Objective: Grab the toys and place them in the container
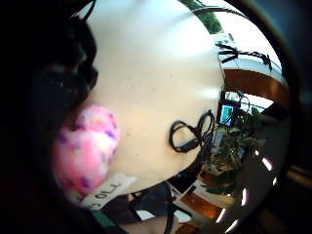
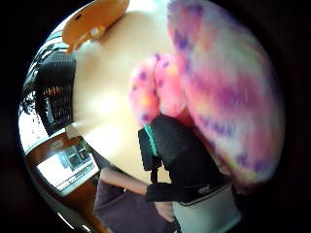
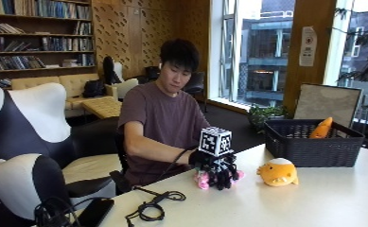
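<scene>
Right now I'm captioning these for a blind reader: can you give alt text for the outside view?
A seated person's gloved right hand grips a pink plush toy on a white table. An orange plush toy lies beside it, in front of a dark basket holding another orange toy.

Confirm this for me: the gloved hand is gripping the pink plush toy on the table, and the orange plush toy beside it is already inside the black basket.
Not quite. The gloved right hand does grip the pink plush toy, but the orange plush toy beside it lies on the table in front of the black basket, as the outside view shows.
</scene>
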Demonstrator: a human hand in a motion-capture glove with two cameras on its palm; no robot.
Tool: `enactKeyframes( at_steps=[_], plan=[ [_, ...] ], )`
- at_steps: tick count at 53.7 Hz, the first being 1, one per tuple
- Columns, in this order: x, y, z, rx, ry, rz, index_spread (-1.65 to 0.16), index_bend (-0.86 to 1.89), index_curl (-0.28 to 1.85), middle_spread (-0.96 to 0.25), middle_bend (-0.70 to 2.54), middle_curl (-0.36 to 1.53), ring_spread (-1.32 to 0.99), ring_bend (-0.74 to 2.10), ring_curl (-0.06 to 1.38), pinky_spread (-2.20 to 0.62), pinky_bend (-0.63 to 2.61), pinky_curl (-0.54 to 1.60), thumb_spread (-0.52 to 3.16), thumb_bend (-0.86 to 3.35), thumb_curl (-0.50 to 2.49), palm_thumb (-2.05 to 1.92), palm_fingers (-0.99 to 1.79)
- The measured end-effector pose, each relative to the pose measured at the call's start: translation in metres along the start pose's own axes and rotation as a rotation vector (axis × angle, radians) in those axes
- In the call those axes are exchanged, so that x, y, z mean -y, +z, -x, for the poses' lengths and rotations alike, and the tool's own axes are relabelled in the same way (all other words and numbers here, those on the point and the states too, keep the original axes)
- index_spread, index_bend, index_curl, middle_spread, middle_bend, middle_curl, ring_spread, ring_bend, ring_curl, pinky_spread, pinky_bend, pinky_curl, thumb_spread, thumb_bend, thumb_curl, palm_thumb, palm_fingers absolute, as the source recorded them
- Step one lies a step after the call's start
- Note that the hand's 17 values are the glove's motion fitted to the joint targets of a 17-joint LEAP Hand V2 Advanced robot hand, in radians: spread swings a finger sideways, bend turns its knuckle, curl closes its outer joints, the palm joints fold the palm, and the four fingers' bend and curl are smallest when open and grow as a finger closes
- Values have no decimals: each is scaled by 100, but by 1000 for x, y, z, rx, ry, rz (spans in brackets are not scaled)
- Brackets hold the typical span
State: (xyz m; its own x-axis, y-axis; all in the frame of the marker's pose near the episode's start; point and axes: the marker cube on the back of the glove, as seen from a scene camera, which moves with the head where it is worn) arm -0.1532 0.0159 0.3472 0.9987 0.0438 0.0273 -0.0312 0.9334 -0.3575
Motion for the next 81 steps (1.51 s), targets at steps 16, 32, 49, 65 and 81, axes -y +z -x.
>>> enactKeyframes(
  at_steps=[16,32,49,65,81],
  plan=[
    [30,-7,-3,125,-60,-54,-17,15,-1,-16,68,45,-27,136,55,-33,128,43,135,11,33,25,97],
    [70,-66,-31,307,-37,99,-27,34,0,-25,81,58,-27,137,56,-37,115,44,106,15,53,51,114],
    [111,-196,-61,288,63,-60,-35,53,-1,-22,86,67,-27,139,56,-37,114,47,91,7,66,53,113],
    [120,-309,20,187,-12,-223,-39,62,-1,-21,85,74,-27,141,56,-38,115,50,85,2,75,54,110],
    [131,-364,231,179,-251,-288,-40,67,-1,-21,82,79,-26,142,56,-38,115,51,83,-1,82,55,109]
  ],
)
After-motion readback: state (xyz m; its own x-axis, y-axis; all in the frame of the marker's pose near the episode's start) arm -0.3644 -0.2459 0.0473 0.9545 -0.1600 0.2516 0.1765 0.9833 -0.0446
